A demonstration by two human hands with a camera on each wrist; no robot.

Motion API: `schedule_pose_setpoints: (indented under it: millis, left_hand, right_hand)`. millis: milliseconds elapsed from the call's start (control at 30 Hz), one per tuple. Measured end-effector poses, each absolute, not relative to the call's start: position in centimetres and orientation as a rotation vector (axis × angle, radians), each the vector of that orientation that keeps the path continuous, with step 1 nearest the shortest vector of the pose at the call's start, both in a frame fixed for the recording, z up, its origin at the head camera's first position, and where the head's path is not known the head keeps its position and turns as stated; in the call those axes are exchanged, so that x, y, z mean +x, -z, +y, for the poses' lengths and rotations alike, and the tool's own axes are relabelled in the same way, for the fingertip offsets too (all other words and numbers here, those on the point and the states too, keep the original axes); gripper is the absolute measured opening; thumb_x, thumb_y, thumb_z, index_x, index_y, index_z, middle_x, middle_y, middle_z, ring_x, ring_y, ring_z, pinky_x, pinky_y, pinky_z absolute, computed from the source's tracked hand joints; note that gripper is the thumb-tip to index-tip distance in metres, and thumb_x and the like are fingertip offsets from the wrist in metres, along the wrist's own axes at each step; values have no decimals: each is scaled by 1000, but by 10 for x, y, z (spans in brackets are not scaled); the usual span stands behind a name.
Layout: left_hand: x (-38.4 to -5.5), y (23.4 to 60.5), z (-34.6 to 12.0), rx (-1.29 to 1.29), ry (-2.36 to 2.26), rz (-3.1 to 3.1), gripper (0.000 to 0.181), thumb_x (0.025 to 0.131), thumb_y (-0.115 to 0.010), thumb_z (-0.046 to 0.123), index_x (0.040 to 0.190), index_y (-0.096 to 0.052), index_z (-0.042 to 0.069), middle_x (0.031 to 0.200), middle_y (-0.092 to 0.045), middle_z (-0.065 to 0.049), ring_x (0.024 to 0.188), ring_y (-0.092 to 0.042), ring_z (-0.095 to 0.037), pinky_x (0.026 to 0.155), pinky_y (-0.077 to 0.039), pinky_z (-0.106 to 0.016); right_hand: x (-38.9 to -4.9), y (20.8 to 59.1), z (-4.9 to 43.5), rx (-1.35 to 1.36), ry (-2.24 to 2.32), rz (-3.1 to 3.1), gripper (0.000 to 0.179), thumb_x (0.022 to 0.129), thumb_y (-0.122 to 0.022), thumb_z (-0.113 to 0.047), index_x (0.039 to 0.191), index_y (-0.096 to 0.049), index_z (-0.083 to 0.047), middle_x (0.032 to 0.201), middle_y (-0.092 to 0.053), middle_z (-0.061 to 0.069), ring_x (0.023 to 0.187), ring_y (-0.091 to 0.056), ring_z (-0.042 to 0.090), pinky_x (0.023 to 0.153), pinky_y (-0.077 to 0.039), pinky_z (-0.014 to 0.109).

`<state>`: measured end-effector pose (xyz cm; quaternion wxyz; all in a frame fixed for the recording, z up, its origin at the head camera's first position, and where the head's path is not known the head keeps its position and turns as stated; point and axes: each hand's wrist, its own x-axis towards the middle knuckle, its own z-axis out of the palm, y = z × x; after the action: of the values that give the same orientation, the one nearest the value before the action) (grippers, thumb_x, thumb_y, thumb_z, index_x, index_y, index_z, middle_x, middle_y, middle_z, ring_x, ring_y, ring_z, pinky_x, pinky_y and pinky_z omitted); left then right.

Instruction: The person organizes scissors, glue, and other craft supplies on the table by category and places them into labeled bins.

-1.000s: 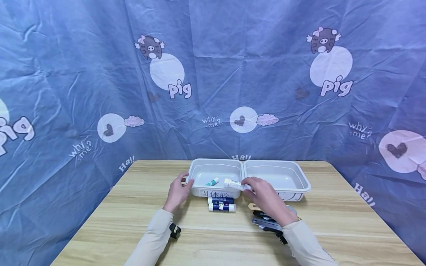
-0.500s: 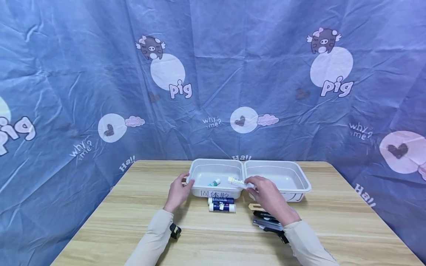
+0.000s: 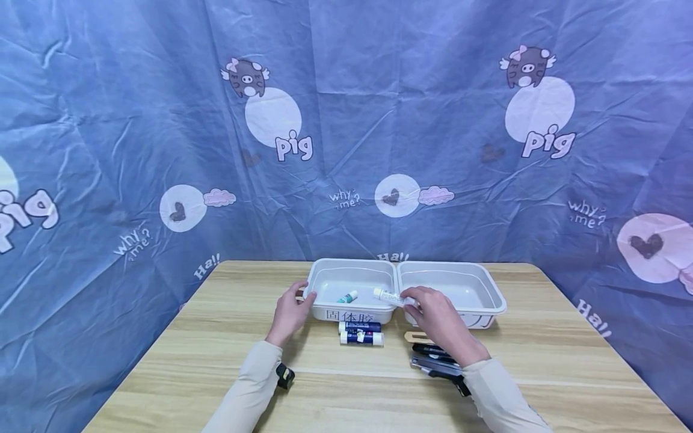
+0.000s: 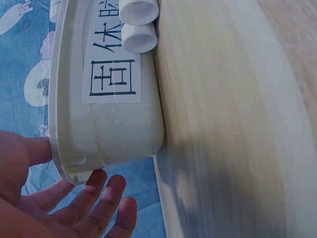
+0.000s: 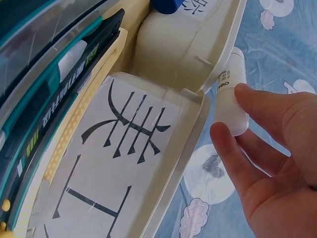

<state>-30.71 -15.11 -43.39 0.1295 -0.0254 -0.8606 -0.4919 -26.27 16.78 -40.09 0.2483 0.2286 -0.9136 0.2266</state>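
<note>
Stick, white, 1 pc.; L bin at table's far edge.
R hand pinches stick abv. bin's near R corner; L hand grips bin's L rim.

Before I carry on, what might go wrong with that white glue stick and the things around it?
The right hand pinches the white glue stick near one end, so it may slip. Held near the join between left tray and right tray, it may drop into either. Two blue glue sticks lie just in front of the left tray; nudging it might roll them.
</note>
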Motion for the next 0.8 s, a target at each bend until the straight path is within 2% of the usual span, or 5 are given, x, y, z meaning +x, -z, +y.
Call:
schedule_pose_setpoints:
  millis: [300, 567, 800]
  left_hand:
    - [-308, 434, -150, -68, 1430, -2490, 44, 100, -64, 18, 138, -58, -3, 113, -70, -25, 85, -68, -23, 72, -54, -32]
    - [-309, 436, -150, -61, 1421, -2498, 44, 101, -64, 19, 139, -57, -2, 115, -69, -26, 88, -67, -24, 74, -55, -34]
    - [-309, 436, -150, -52, 1409, -2500, 44, 101, -64, 20, 139, -58, -2, 115, -69, -25, 89, -68, -25, 75, -55, -36]
  right_hand:
    - [-265, 402, 169, 616, -613, -2482, 23, 84, -81, -1, 106, -75, -6, 101, -76, 9, 86, -71, 24, 78, -58, 43]
    - [-266, 403, 169, 620, -616, -2462, 22, 85, -80, -2, 106, -75, -6, 101, -75, 9, 86, -70, 23, 77, -58, 43]
    - [-266, 403, 167, 606, -631, -2455, 20, 86, -80, -3, 105, -75, -6, 100, -74, 8, 79, -67, 17, 71, -57, 38]
